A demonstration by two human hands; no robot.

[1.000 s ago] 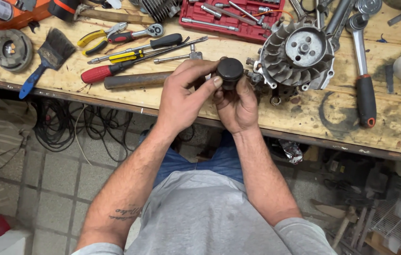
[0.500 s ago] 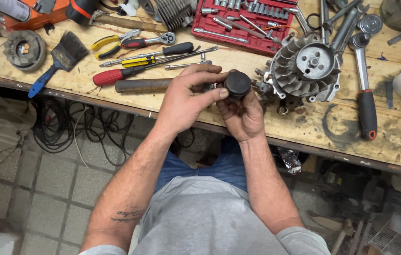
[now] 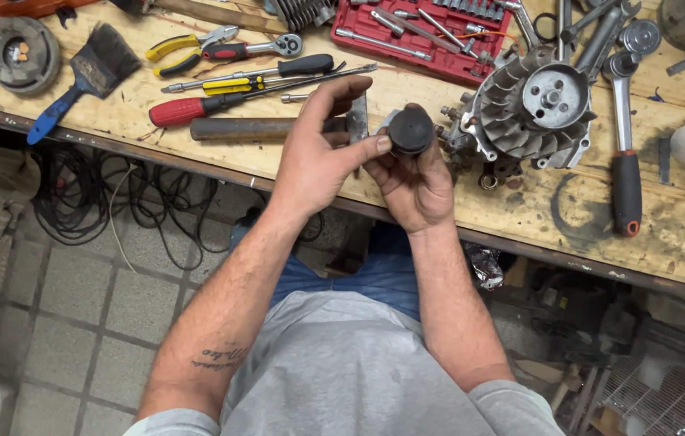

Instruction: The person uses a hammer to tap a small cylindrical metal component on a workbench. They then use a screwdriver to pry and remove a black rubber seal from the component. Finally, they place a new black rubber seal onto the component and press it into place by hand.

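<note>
Over the table edge, one finned flywheel sits just right of two hands. The right hand has its fingers wrapped round one black cap; the left hand pinches its rim, forefinger raised. One brush, two screwdrivers.

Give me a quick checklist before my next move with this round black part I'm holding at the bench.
1. Round black part held in right hand: ok.
2. Left hand steadying it, thumb at its edge: ok.
3. Grey finned engine flywheel housing resting flat on the wooden workbench: ok.
4. Red-handled screwdriver close beside the left hand: ok.
5. Red socket tray open on the bench: ok.
6. Underside of the part clean and undamaged: cannot tell, hidden.
</note>
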